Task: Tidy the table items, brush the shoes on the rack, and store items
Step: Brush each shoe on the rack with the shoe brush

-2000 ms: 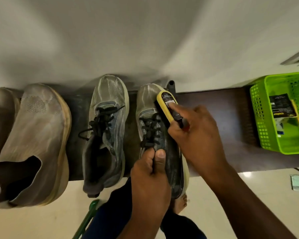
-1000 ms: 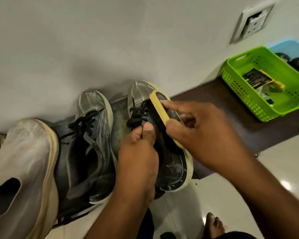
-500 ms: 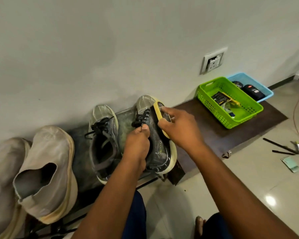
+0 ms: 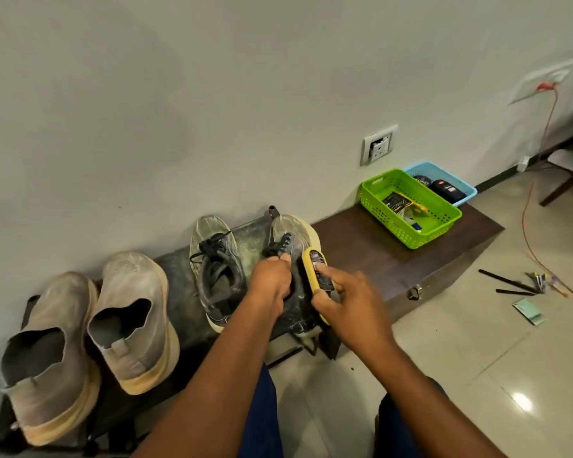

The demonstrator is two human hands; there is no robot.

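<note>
On the rack (image 4: 176, 269) by the wall stand four shoes; the right-hand laced shoe (image 4: 290, 241) is pinched at its tongue by the left hand (image 4: 272, 280), while the right hand (image 4: 348, 297) has its grip curled round the yellow brush (image 4: 316, 271), laid against that shoe's side.

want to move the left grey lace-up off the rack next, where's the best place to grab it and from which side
Take the grey lace-up shoe at its heel collar, coming from the front of the rack. Its heel points toward the person and overhangs the edge, its mouth gapes open for a grip, and its toe sits against the wall. The left hand is busy on the neighbouring shoe.
</note>
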